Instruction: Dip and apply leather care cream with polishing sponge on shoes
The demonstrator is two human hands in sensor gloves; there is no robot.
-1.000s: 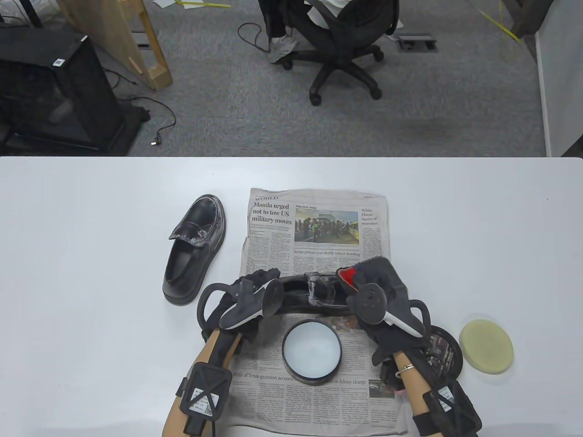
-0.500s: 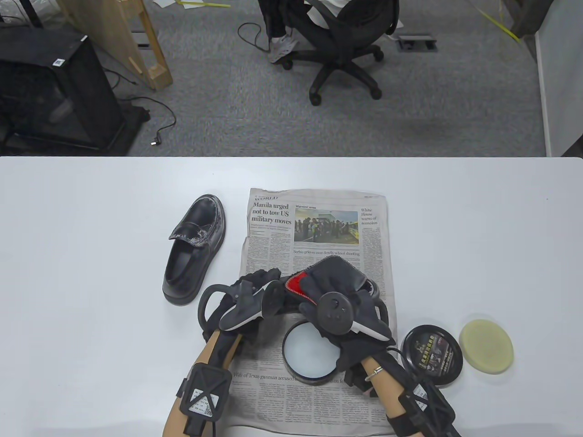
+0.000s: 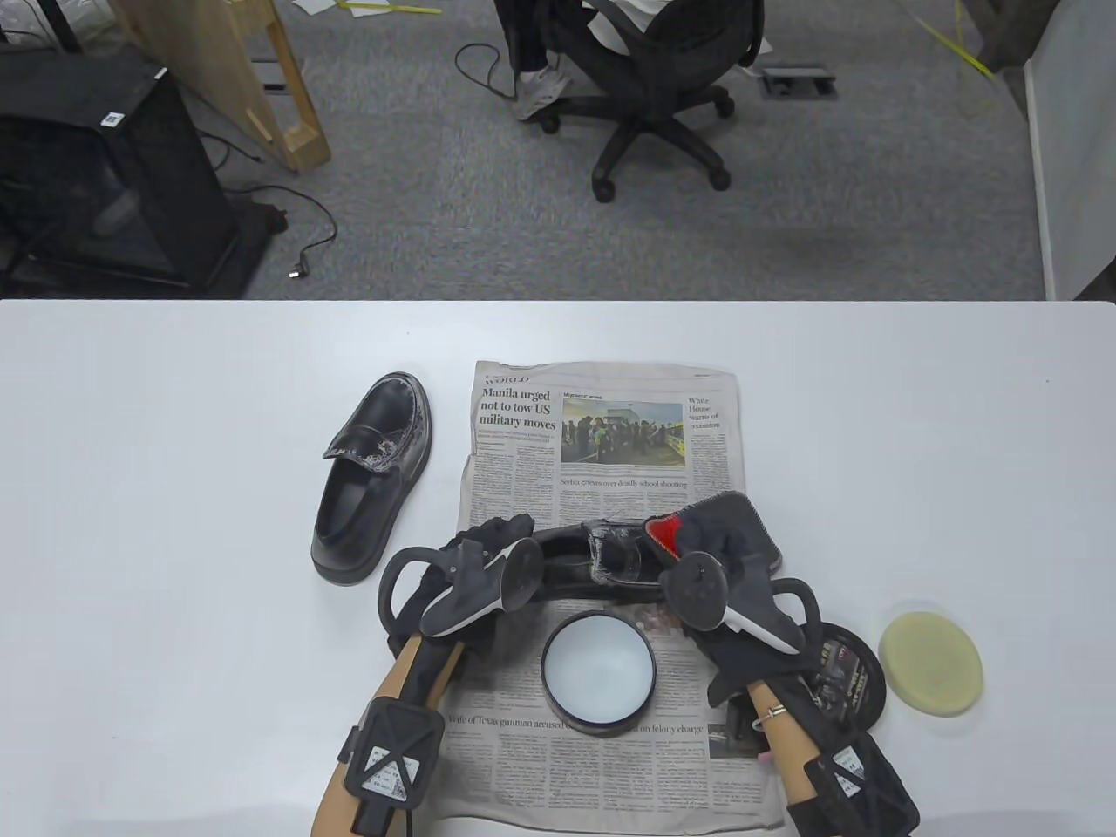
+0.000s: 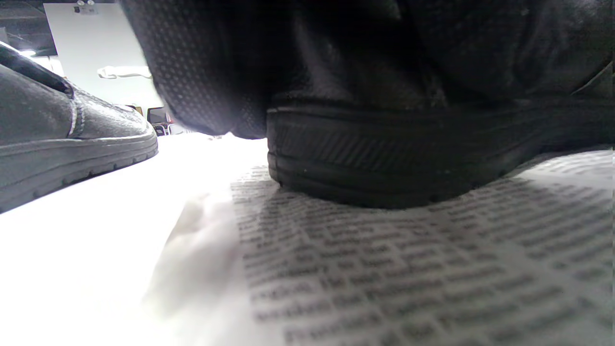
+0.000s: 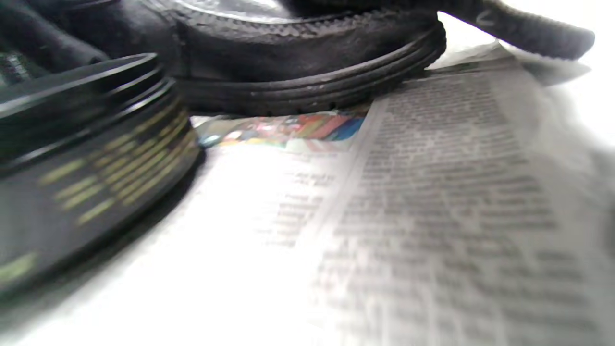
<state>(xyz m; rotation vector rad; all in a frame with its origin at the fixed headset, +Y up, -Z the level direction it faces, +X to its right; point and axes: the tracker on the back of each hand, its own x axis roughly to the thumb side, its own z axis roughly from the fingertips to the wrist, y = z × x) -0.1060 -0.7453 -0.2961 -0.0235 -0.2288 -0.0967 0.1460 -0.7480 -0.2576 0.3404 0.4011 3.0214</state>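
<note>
Fingers of the gloved right hand are being curled over a red polishing sponge, which is being pressed against the toe end of a black leather loafer lying crosswise on a spread sheet of printed newspaper. Fingers of the gloved left hand are being laid against the heel end of the same loafer; whether they are curled round it cannot be told, since a tracker is covering them in the table view and the left wrist view is too dark. An open round black tin of pale leather care cream is being shown on the newspaper just in front of the loafer, between the two forearms; its ribbed side wall is filling the left of the right wrist view. A second black loafer, streaked with white cream, is standing on the white table left of the paper. A black printed lid is partly being hidden under the right wrist, with a pale yellow round foam pad just beside it.
</note>
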